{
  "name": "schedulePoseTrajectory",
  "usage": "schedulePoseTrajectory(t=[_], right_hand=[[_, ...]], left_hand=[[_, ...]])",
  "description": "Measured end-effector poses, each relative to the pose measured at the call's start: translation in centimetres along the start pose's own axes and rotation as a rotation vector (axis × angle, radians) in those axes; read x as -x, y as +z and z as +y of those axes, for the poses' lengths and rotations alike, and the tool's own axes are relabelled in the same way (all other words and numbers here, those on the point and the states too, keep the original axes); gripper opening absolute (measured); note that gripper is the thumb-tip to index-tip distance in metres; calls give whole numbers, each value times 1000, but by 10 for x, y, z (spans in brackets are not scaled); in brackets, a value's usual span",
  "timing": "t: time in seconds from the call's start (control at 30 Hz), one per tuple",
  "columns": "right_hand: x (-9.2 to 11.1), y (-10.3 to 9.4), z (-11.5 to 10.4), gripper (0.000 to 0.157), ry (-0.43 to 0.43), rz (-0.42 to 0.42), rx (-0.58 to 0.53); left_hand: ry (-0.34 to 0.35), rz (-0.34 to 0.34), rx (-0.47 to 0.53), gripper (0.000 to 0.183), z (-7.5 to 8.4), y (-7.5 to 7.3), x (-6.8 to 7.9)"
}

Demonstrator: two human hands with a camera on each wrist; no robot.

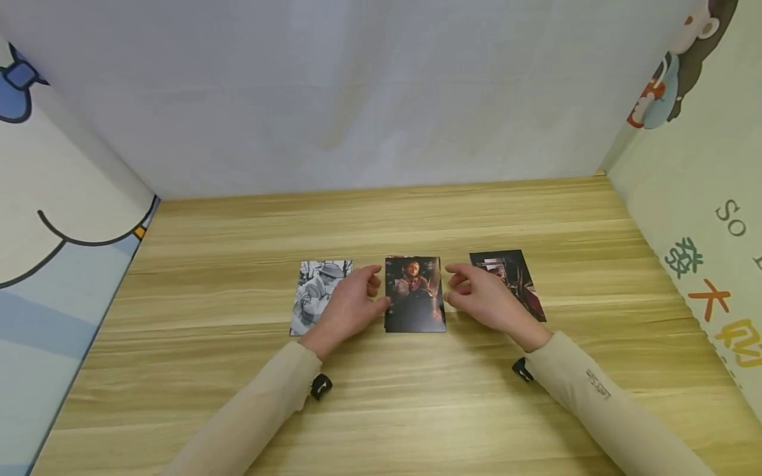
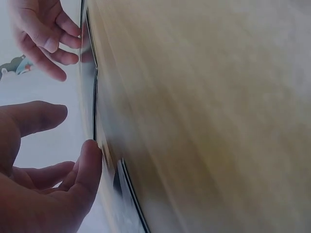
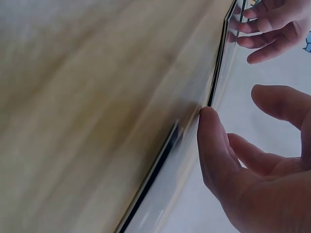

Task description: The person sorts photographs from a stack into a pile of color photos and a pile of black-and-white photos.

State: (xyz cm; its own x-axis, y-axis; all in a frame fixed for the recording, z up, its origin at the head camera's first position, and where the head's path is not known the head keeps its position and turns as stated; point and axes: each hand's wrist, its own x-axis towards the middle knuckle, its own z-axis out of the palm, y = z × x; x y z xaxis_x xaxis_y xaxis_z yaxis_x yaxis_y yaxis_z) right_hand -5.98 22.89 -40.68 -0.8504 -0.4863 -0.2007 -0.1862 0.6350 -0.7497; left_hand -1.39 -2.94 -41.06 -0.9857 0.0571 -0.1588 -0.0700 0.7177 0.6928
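Note:
Three small piles of photo cards lie in a row on the wooden table. The middle pile (image 1: 415,297) has a dark print of two people on top, with its edges slightly uneven. My left hand (image 1: 356,301) is at its left edge, thumb tip right at the border, fingers loosely bent. Mirroring it on the other side, my right hand (image 1: 485,297) has its fingertips close to the right edge. Under the left hand is a black-and-white photo card (image 1: 306,297), partly covered. The right hand partly hides a dark photo card (image 1: 532,297), which lies at a slant.
The wooden table (image 1: 417,410) meets a pale cloth backdrop (image 1: 381,99) at the back. Printed panels stand along both sides, a cartoon panel (image 1: 65,185) at left and a lettered panel (image 1: 702,218) at right. Dark straps sit near both cuffs.

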Motion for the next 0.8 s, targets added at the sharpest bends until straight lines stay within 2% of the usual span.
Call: schedulePoseTrajectory(t=[0.2,0.3,0.4,0.8], right_hand=[[-4,1,-1,55,-5,-1,36],[-6,2,-1,53,-15,0,51],[-7,3,-2,51,-17,-5,63],[-15,4,0,44,-33,-46,86]], left_hand=[[-3,-16,-71,61,0,0,-1],[17,-18,-134,48,0,0,-2],[33,-21,-186,45,1,1,-3],[40,-45,-251,52,1,3,-6]])
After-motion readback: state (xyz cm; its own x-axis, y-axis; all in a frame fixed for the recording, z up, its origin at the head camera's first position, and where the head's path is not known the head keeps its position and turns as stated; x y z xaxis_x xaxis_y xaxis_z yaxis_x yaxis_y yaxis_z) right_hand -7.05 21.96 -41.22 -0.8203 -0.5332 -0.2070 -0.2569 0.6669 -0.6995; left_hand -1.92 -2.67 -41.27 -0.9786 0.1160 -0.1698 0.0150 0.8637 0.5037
